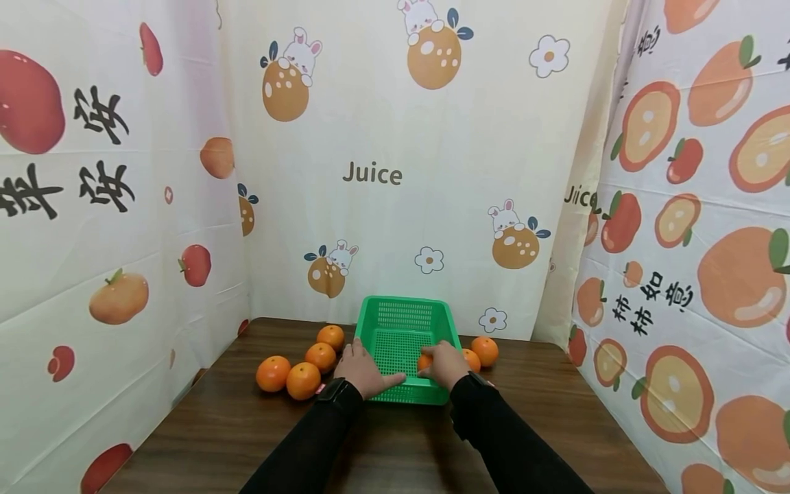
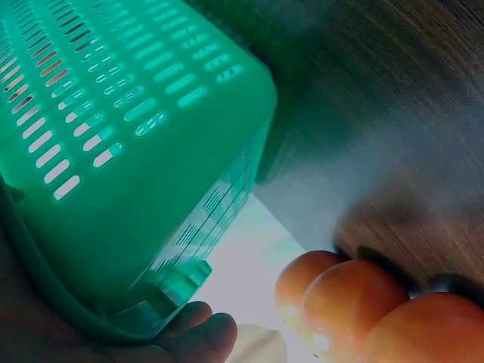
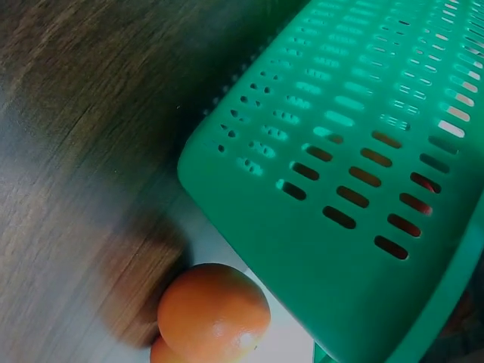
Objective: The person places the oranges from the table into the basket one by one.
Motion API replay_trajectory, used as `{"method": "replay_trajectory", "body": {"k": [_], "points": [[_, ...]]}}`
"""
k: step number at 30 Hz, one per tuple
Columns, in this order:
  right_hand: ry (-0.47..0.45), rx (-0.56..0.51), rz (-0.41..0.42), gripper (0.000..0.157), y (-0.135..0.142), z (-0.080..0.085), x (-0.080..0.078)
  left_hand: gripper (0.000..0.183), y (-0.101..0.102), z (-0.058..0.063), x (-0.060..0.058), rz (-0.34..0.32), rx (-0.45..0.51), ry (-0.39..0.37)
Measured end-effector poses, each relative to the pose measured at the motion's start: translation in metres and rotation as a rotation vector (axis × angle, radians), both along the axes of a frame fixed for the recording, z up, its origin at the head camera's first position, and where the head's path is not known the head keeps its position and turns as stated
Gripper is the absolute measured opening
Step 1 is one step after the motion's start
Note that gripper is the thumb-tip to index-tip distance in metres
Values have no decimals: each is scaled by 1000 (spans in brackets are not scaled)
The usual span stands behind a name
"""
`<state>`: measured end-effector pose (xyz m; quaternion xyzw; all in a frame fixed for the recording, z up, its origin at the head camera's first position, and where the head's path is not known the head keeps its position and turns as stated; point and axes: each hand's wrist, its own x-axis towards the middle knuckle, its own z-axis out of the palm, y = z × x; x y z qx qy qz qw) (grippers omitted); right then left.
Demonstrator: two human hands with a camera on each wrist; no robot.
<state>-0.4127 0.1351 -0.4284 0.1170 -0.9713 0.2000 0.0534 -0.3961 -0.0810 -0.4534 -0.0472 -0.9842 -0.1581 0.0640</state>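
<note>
A green plastic basket (image 1: 401, 392) with slotted walls stands on the table. My left hand (image 1: 360, 369) holds its front left corner, thumb along the front rim and fingers on the left side; the left wrist view shows the fingertips (image 2: 215, 333) past the rim. Inside the basket's front right part, my right hand (image 1: 446, 363) grips an orange (image 1: 424, 361), mostly covered by the fingers. That hand is nearly hidden behind the basket wall (image 3: 302, 249) in the right wrist view. Orange colour shows through the front slots.
Several oranges (image 1: 303, 381) lie left of the basket, close to my left hand. Two more oranges (image 1: 485, 351) sit just right of it, partly behind my right hand. The brown wooden table (image 1: 204, 439) is bordered by printed cloth (image 1: 382, 226) at the back and sides.
</note>
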Motion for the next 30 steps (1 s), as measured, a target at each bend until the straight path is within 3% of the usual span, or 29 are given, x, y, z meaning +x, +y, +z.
{"method": "replay_trajectory", "body": {"k": [14,30], "points": [[-58,44,58,43,1,4,-7,120,0,11,4,-6,-1,-16],[-117,71,101,35,1,2,-13,121,1,7,4,6,0,-35]]}}
